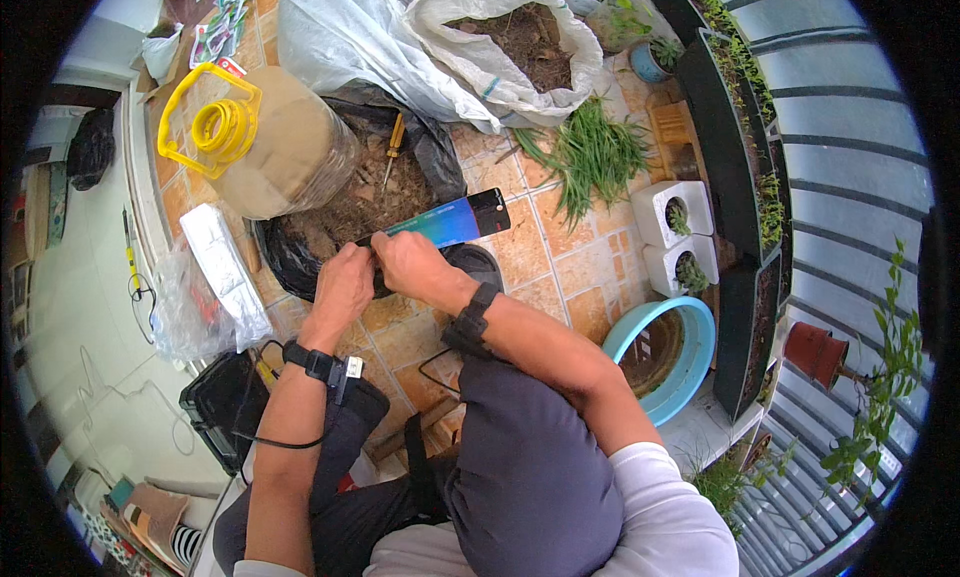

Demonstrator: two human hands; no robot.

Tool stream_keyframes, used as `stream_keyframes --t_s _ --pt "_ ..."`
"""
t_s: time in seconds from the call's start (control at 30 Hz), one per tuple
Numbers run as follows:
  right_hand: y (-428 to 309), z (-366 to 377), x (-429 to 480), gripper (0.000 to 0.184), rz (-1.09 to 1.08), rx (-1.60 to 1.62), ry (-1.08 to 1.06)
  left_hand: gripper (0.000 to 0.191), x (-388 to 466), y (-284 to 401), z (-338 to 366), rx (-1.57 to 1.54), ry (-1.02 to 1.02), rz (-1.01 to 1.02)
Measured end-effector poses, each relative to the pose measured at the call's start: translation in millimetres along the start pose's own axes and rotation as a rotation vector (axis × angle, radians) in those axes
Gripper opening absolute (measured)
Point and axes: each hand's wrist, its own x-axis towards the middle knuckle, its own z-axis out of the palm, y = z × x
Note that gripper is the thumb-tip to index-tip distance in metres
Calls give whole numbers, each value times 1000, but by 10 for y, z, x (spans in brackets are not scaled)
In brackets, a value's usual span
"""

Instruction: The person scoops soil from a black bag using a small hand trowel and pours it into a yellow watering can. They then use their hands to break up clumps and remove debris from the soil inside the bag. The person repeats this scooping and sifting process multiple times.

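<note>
A slim blue and black printed box [442,224] lies slantwise before me, low over a black plastic bag [285,258] of soil. My right hand [412,266] grips its left end. Close beside it, my left hand [346,281] pinches the same end, knuckles almost touching the right hand; the fingertips of both are hidden. In the bag, a screwdriver with a yellow handle [396,134] rests on the dry soil [375,179]. A large clear plastic jug with a yellow collar and handle [289,138] stands at the bag's left side, filled with something brown.
A white woven sack [427,37] of soil stands at the back. Cut green leaves [592,149] lie on the tiles. To the right are white foam planters [671,213], a blue basin [705,352] and black planter troughs [724,127]. A black case [221,408] sits near my left forearm.
</note>
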Motion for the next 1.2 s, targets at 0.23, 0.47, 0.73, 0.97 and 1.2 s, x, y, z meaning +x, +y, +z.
stream_keyframes --t_s 0.23,0.47,0.73,0.97,1.2 --pt "-51 58 -10 11 172 77 118 8 -10 154 94 -1 227 8" --pt "-72 -239 105 14 136 411 359 13 109 621 -201 -161 506 90" --pt "-1263 -1809 546 12 -299 257 318 20 -16 1204 -1755 -21 950 91" --pt "-1859 -2041 1251 6 -565 -91 330 18 290 1063 -2341 113 877 -23" --pt "-1856 -1919 1341 7 -522 -181 290 19 359 1027 -2343 74 829 -12"
